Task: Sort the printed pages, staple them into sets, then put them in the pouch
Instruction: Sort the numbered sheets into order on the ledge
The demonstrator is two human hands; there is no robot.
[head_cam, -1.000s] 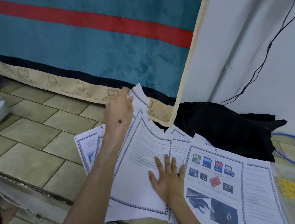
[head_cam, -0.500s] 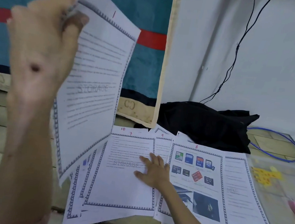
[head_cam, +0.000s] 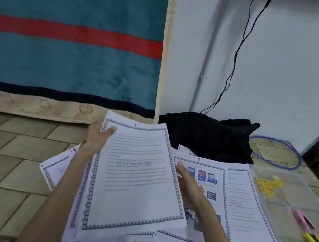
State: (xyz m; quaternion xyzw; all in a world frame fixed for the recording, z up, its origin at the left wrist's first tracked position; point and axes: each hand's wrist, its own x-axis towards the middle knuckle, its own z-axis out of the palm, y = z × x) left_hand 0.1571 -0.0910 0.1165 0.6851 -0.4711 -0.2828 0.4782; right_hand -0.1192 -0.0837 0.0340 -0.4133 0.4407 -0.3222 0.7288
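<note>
White page 1 [head_cam: 137, 178] at frame centre: left hand [head_cam: 97, 139] fingers pinching its upper-left edge, right hand [head_cam: 189, 184] fingers spread beside it; best squared atop the spread pages [head_cam: 244, 207].

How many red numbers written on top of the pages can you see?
3. A red 1 tops the white page held in the left hand, a red 8 tops the page with memory-card pictures, and a 15 marks the far-left page. Others may be covered.
</note>
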